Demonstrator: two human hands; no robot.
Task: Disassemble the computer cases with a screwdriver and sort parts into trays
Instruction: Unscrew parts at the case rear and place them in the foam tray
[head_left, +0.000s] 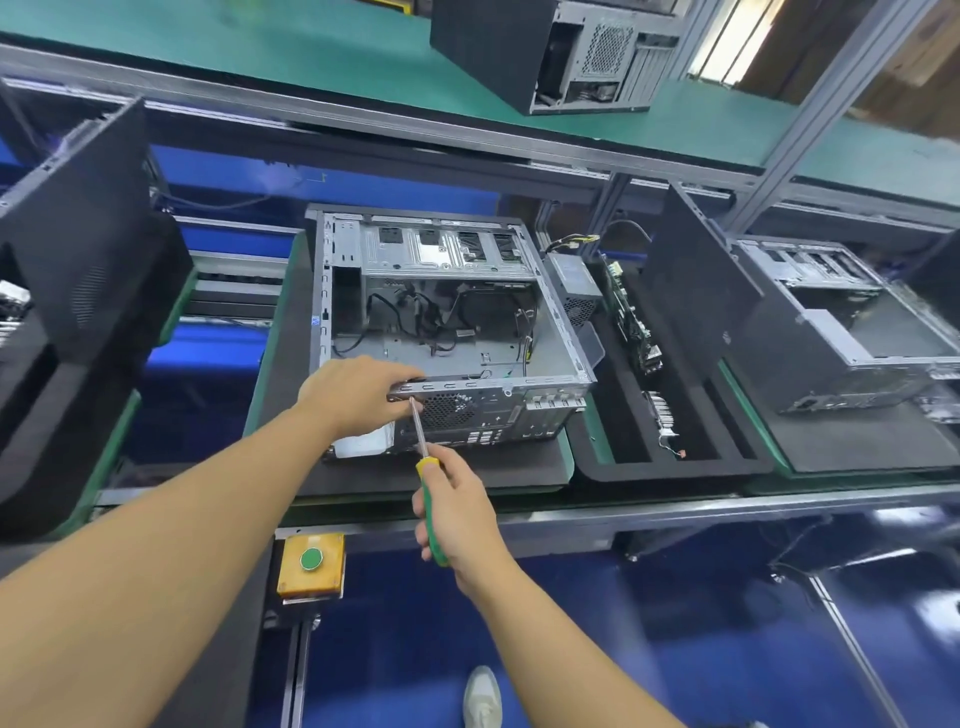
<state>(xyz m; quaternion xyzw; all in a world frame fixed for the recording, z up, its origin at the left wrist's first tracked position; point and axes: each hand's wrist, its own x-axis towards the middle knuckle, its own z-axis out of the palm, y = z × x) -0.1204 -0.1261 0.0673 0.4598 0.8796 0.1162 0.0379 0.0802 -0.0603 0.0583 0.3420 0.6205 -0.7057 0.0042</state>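
The left hand (358, 397) grips the rear rim of the open grey metal computer case (447, 358), while the right hand (462, 514) clenches a green-handled screwdriver (422, 441), its tip obscured there.

This is a factory-style workshop for taking computers apart, laid out as a work line. A long metal frame (675, 506) carries black pads (857, 441). One bears a stripped computer case (452, 312). A second case (841, 322) lies to its right and a third case (519, 52) stands on a green-matted shelf (260, 47) above. A black tray (670, 467) between the two lower cases holds a circuit board (631, 317) and loose parts. A yellow box with a green push button (310, 564) sits below the front rail. A screwdriver (427, 465) is at the nearest case. The floor (597, 623) is glossy blue.
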